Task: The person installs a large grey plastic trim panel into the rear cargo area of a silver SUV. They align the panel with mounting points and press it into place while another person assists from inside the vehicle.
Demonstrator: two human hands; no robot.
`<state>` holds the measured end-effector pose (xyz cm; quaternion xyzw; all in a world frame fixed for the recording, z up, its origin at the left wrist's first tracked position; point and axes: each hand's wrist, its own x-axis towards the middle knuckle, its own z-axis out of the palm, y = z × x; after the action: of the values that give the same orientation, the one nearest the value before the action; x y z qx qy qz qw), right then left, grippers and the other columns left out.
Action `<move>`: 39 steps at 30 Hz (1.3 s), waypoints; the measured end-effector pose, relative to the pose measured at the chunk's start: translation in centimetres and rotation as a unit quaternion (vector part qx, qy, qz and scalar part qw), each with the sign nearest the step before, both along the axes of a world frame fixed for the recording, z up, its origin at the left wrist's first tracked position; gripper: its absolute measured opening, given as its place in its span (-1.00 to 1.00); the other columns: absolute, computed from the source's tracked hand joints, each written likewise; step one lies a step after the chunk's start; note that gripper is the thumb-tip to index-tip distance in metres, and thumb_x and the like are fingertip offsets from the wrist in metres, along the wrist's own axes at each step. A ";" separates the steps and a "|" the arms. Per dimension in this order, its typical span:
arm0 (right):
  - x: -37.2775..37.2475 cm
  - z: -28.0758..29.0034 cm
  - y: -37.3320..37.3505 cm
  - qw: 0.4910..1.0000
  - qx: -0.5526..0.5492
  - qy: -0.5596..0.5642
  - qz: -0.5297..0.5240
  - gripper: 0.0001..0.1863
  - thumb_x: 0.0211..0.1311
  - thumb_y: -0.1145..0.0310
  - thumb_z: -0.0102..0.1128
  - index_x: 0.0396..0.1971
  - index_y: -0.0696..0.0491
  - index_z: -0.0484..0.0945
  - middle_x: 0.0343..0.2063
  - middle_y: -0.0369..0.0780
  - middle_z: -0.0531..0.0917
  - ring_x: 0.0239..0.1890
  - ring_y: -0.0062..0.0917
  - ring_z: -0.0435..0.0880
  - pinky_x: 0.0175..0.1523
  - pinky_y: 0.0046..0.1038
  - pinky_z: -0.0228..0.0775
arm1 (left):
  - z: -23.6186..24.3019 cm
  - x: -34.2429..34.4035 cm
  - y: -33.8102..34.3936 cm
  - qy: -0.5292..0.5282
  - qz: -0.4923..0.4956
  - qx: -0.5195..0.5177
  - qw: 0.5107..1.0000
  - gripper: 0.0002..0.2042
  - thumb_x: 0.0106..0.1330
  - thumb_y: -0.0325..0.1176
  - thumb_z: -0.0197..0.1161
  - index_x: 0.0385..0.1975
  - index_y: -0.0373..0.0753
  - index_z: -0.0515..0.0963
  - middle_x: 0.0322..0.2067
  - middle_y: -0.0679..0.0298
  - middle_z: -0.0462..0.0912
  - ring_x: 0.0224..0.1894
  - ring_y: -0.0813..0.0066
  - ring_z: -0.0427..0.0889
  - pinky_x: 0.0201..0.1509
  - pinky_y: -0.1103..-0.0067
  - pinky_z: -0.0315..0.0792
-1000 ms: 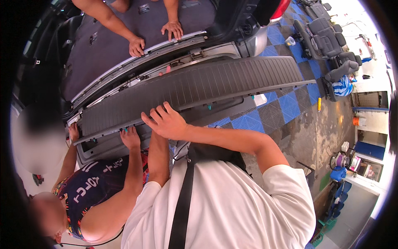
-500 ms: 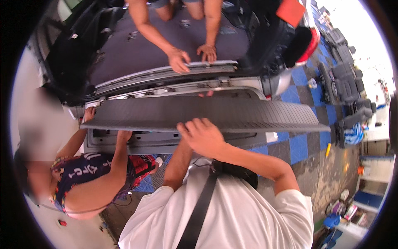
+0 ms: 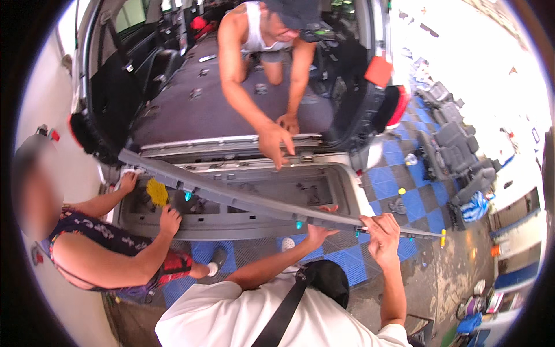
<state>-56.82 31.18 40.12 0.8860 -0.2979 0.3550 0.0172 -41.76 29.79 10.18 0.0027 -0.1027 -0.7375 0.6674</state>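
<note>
A long dark-grey plastic trim panel (image 3: 254,199) with green clips along its underside slants over the lowered tailgate (image 3: 208,231), edge up. Its far-left end lies by the car's sill, its other end reaches out right. My left hand (image 3: 319,232) holds it from beneath, right of its middle, with fingers showing on both sides. Farther right, my right hand (image 3: 383,237) pinches its upper edge between thumb and fingers. Across the panel, the hand (image 3: 274,141) of a person kneeling in the cargo area hangs close above it, apart from it.
At the left another person's hand (image 3: 169,221) is beside a fuzzy yellow thing (image 3: 156,192) on the tailgate. Removed car seats (image 3: 457,139) stand on blue and grey floor tiles (image 3: 384,179) at the right. A wall (image 3: 43,92) runs along the left.
The panel has turned from its ribbed face to its edge and now slants. My right hand has moved right along it. The kneeling person's hand reaches nearer, and the yellow thing has come into sight.
</note>
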 end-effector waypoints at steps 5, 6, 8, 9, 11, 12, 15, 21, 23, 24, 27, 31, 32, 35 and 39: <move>-6.9 -1.8 4.2 0.963 0.029 -0.204 -0.175 -0.77 0.22 0.55 0.36 -0.11 0.15 0.79 -0.23 -0.16 0.78 -0.11 -0.28 0.69 0.13 -0.25 0.47 | 1.4 -4.9 4.9 -0.541 0.030 0.026 0.840 -0.38 0.57 0.11 0.26 0.29 -0.31 0.30 0.44 -0.05 0.42 0.54 0.15 0.36 0.43 0.15 0.45; -8.3 -2.7 4.9 0.943 0.031 -0.246 -0.220 -0.76 0.23 0.54 0.37 -0.09 0.16 0.79 -0.19 -0.15 0.79 -0.07 -0.29 0.70 0.18 -0.27 0.46 | 1.2 -5.8 5.5 -0.601 0.065 -0.053 0.794 -0.42 0.56 0.07 0.29 0.22 -0.31 0.31 0.35 -0.07 0.50 0.49 0.15 0.43 0.37 0.17 0.49; -11.1 -4.7 5.9 0.907 0.028 -0.338 -0.250 -0.79 0.33 0.50 0.37 -0.08 0.18 0.79 -0.13 -0.14 0.80 0.01 -0.31 0.68 0.26 -0.30 0.42 | 0.5 -7.4 6.5 -0.633 0.063 -0.107 0.764 -0.48 0.55 -0.03 0.34 0.13 -0.36 0.32 0.14 -0.09 0.65 0.33 0.11 0.60 0.25 0.21 0.57; -12.7 -5.8 6.3 0.891 0.023 -0.368 -0.263 -0.81 0.37 0.49 0.36 -0.09 0.20 0.77 -0.15 -0.16 0.79 0.01 -0.36 0.67 0.25 -0.35 0.42 | 0.1 -8.2 7.1 -0.661 0.052 -0.125 0.738 -0.49 0.55 -0.09 0.35 0.10 -0.41 0.33 0.02 -0.09 0.73 0.24 0.08 0.70 0.19 0.23 0.61; -15.6 -8.1 6.4 0.848 0.025 -0.452 -0.274 -0.82 0.47 0.45 0.31 -0.08 0.23 0.73 -0.19 -0.23 0.76 -0.04 -0.49 0.65 0.18 -0.45 0.42 | -0.1 -9.6 7.9 -0.645 0.073 -0.153 0.745 -0.55 0.59 -0.11 0.29 0.03 -0.45 0.36 -0.20 -0.10 0.72 -0.01 -0.06 0.77 0.05 0.22 0.63; -17.1 -9.3 6.3 0.819 0.029 -0.507 -0.268 -0.81 0.52 0.42 0.28 -0.07 0.24 0.71 -0.20 -0.28 0.73 -0.08 -0.57 0.63 0.13 -0.52 0.42 | 0.1 -10.2 8.3 -0.643 0.062 -0.151 0.748 -0.57 0.60 -0.12 0.27 -0.01 -0.46 0.38 -0.31 -0.11 0.72 -0.13 -0.12 0.80 -0.02 0.22 0.64; -22.6 -12.4 5.5 0.769 -0.029 -0.572 -0.284 -0.81 0.61 0.38 0.22 -0.05 0.21 0.67 -0.23 -0.38 0.69 -0.20 -0.71 0.56 0.00 -0.61 0.39 | 2.7 -12.3 9.4 -0.747 0.011 -0.268 0.609 -0.64 0.61 -0.19 0.21 -0.06 -0.46 0.42 -0.32 -0.20 0.70 -0.23 -0.27 0.73 -0.14 0.13 0.59; -38.5 -15.7 7.2 0.682 -0.053 -0.678 -0.270 -0.84 0.58 0.36 0.24 -0.13 0.13 0.69 -0.29 -0.35 0.73 -0.18 -0.68 0.63 0.03 -0.55 0.44 | 14.3 -20.6 11.3 -0.659 0.002 -0.469 0.588 -0.52 0.54 -0.17 0.31 0.25 -0.41 0.48 -0.12 -0.17 0.76 -0.11 -0.19 0.78 -0.09 0.15 0.64; -42.8 -15.1 8.8 0.663 -0.024 -0.666 -0.341 -0.79 0.61 0.29 0.16 -0.09 0.11 0.67 -0.27 -0.32 0.71 -0.16 -0.61 0.65 0.06 -0.51 0.46 | 17.7 -23.7 12.0 -0.578 -0.011 -0.524 0.626 -0.47 0.51 -0.16 0.32 0.38 -0.25 0.46 -0.02 -0.13 0.74 -0.03 -0.17 0.75 -0.02 0.15 0.61; -44.8 -13.9 9.9 0.654 -0.018 -0.698 -0.291 -0.77 0.62 0.25 0.13 -0.04 0.10 0.64 -0.22 -0.30 0.71 -0.13 -0.57 0.65 0.09 -0.47 0.46 | 18.7 -24.7 12.0 -0.538 -0.007 -0.544 0.644 -0.44 0.49 -0.16 0.33 0.44 -0.17 0.44 0.03 -0.11 0.74 0.00 -0.16 0.73 0.01 0.15 0.60; -48.8 -9.2 13.5 0.746 -0.002 -0.664 -0.042 -0.66 0.63 0.14 0.04 0.12 0.07 0.56 -0.08 -0.23 0.69 -0.04 -0.47 0.68 0.19 -0.37 0.47 | 18.1 -26.8 11.6 -0.509 -0.042 -0.614 0.602 -0.43 0.43 -0.06 0.40 0.36 -0.17 0.52 0.23 0.02 0.68 0.21 -0.08 0.67 0.25 0.26 0.58; -51.1 -4.3 17.5 0.772 0.057 -0.615 0.149 -0.53 0.65 0.03 -0.05 0.27 0.05 0.48 0.06 -0.16 0.68 0.05 -0.37 0.69 0.29 -0.26 0.49 | 10.1 -27.7 9.5 -0.631 -0.051 -0.463 0.621 -0.41 0.39 0.01 0.44 0.29 -0.22 0.54 0.21 0.03 0.68 0.28 0.00 0.63 0.37 0.20 0.48; -51.4 -3.9 17.6 0.771 0.055 -0.619 0.138 -0.53 0.65 0.03 -0.05 0.28 0.05 0.48 0.07 -0.15 0.67 0.06 -0.36 0.69 0.29 -0.26 0.48 | 7.6 -27.8 8.9 -0.678 -0.062 -0.369 0.633 -0.39 0.36 0.06 0.47 0.25 -0.23 0.55 0.20 0.02 0.68 0.28 0.01 0.63 0.37 0.19 0.46; -52.1 -3.6 17.5 0.767 0.053 -0.631 0.103 -0.54 0.66 0.04 -0.06 0.28 0.05 0.48 0.08 -0.15 0.67 0.07 -0.36 0.69 0.30 -0.26 0.48 | 1.9 -27.7 7.3 -0.769 -0.046 -0.154 0.619 -0.15 0.20 0.24 0.55 0.29 -0.31 0.47 0.22 -0.11 0.60 0.33 -0.04 0.57 0.38 0.21 0.46; -52.3 -4.8 17.0 0.755 0.050 -0.653 0.026 -0.54 0.66 0.05 -0.06 0.28 0.06 0.48 0.10 -0.15 0.66 0.09 -0.36 0.68 0.31 -0.25 0.48 | 1.1 -27.5 4.8 -0.621 -0.276 0.110 0.725 0.10 0.23 0.41 0.43 0.52 -0.37 0.20 0.44 -0.20 0.35 0.44 -0.13 0.44 0.46 -0.01 0.36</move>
<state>-109.09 48.15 35.32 0.4464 -0.2305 0.8321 -0.2351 -69.28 34.58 11.31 0.5054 -0.4083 -0.7288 0.2162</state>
